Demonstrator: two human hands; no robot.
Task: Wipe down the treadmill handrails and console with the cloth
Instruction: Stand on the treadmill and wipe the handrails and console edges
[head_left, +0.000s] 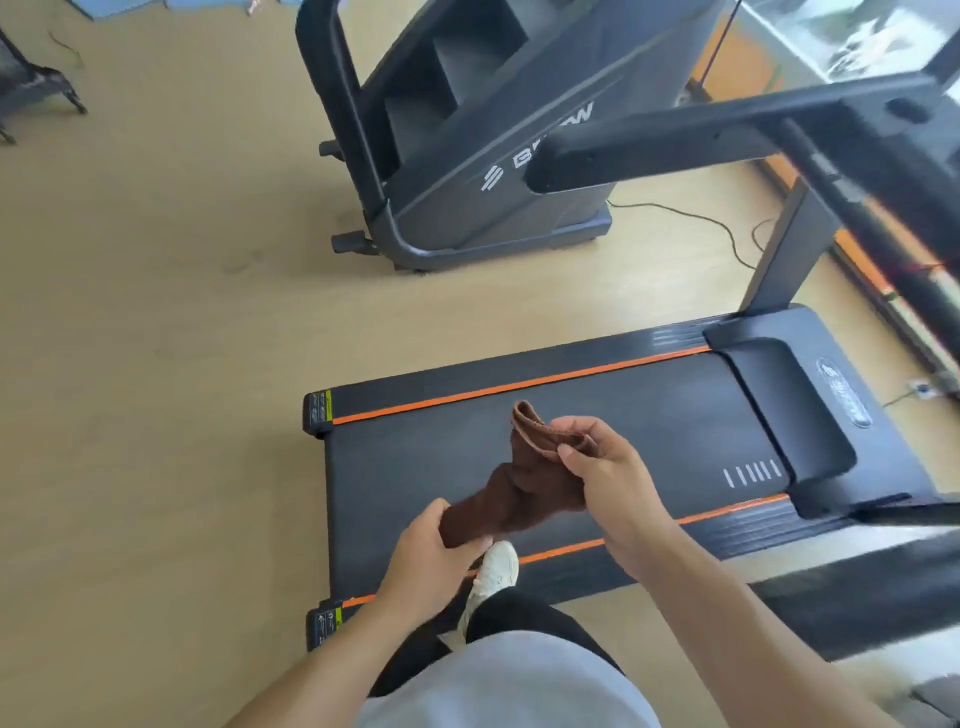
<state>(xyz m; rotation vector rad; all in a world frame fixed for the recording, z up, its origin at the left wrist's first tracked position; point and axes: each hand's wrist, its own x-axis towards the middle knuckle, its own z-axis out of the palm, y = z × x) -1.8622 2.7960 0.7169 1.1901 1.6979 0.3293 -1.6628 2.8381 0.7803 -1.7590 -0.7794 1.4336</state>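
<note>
A brown cloth (524, 483) hangs stretched between my two hands above the treadmill belt (441, 467). My left hand (436, 561) grips its lower end. My right hand (608, 467) pinches its upper edge between thumb and fingers. The treadmill's far handrail (675, 140) crosses the upper right, a black padded bar. The near handrail (857, 587) shows blurred at the lower right. The console is mostly out of frame at the right edge.
A dark stair-climber machine (467, 156) stands on the wood floor beyond the treadmill, with a cable (701, 218) trailing on the floor. My white shoe (493, 571) is at the belt's near edge. Another machine's foot (41, 88) sits far left.
</note>
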